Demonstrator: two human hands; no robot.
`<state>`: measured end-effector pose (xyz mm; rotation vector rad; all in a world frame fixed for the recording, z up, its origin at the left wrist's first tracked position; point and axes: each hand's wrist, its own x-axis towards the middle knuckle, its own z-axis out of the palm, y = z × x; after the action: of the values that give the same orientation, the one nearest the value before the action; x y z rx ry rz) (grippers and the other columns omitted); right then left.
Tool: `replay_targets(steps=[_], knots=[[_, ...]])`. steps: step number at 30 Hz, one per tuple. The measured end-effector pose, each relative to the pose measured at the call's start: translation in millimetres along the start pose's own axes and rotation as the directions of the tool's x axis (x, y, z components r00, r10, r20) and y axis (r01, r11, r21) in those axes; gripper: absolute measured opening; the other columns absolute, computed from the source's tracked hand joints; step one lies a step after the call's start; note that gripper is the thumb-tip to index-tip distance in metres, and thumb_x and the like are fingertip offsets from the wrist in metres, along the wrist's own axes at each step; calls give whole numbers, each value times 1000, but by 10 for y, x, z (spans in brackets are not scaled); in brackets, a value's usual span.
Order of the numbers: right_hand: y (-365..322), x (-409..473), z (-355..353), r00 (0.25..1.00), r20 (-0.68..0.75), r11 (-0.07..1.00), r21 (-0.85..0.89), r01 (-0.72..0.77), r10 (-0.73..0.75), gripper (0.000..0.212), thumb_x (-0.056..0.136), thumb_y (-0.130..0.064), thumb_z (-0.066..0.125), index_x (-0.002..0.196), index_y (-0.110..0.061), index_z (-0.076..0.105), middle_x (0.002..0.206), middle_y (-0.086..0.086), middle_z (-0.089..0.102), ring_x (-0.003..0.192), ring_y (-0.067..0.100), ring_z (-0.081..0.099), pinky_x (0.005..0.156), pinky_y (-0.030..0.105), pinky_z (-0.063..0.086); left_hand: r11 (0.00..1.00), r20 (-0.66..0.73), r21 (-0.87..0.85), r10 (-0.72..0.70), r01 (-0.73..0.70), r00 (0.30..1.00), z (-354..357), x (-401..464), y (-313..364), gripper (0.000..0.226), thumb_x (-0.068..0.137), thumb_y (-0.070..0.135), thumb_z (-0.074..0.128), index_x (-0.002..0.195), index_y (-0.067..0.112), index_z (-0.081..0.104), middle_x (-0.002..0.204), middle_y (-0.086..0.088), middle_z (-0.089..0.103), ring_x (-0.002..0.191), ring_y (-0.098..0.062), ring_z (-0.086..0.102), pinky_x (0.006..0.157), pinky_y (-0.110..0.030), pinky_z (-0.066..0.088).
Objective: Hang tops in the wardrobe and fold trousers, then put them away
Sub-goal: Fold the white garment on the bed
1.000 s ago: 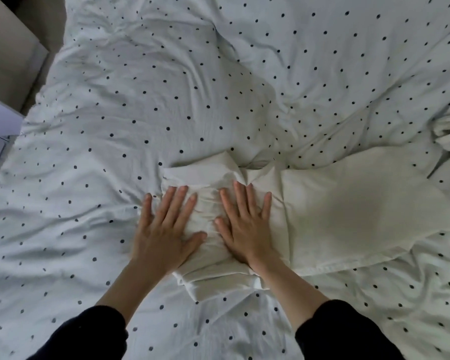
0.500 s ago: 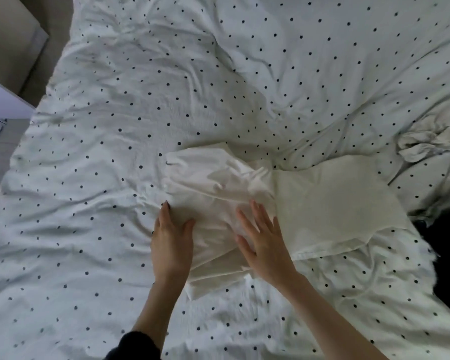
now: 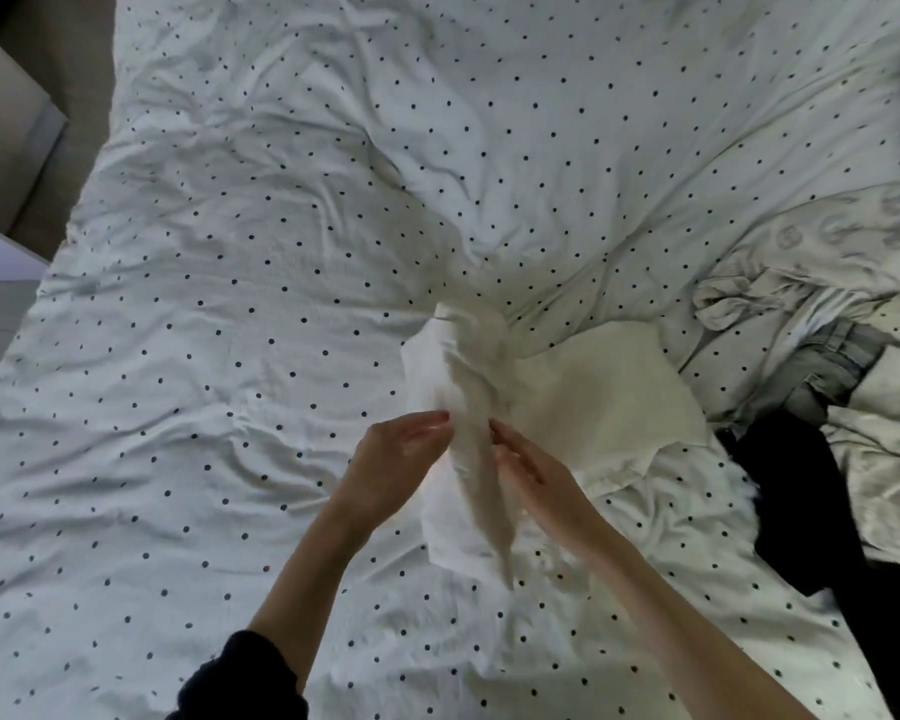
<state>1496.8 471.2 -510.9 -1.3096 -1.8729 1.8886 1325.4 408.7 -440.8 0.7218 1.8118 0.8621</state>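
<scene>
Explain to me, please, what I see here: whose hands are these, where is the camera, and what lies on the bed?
There is no machine. A person wears one camera on the head, looking down at their own hands. The left hand and right hand both pinch a cream garment, whose near end is lifted off the dotted bedcover; its far part lies flat. On the right lies a heap of other clothes: pale, grey and black pieces. Whether the cream garment is trousers, I cannot tell.
</scene>
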Motion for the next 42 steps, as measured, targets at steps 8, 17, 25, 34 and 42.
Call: replay_targets(steps=[8,17,25,34,42], knots=[[30,-17,-827,964,-133,928,329,-174,228,70,81,-67,42,136,-24,48,134,-4,55,122,11,52,106,34,39,998,410,-17,56,-53,910,706,264,265,45,100,29,39,143,20,36,141,16,39,126,5,35,88,6,31],[339,113,-1090,881,-299,916,285,-283,366,28,85,-9,62,109,-21,54,86,-12,60,76,4,56,50,6,43,995,-97,22,-92,95,991,681,495,-334,45,92,10,58,134,13,44,129,-9,54,99,-17,58,66,-14,46],[261,510,-1640,921,-98,880,348,-324,378,22,84,-7,65,106,-12,65,93,-4,73,90,16,67,95,38,46,982,-44,158,-95,101,994,726,648,-579,60,90,29,60,141,13,34,139,-10,46,110,-17,55,92,-32,45],[638,557,-1375,831,-538,843,-374,-386,142,60,95,-29,50,148,-14,24,153,9,28,138,27,29,111,40,26,966,16,112,-237,234,971,1042,714,-766,69,89,34,60,145,12,27,144,-11,40,121,-24,51,100,-41,44],[960,154,-873,983,-184,650,-746,-147,11,63,96,-51,35,151,-31,10,160,2,-1,146,24,2,116,47,8,864,127,-303,-383,403,915,1303,969,-764,50,84,27,68,128,11,50,121,-7,62,104,-20,62,89,-37,51]])
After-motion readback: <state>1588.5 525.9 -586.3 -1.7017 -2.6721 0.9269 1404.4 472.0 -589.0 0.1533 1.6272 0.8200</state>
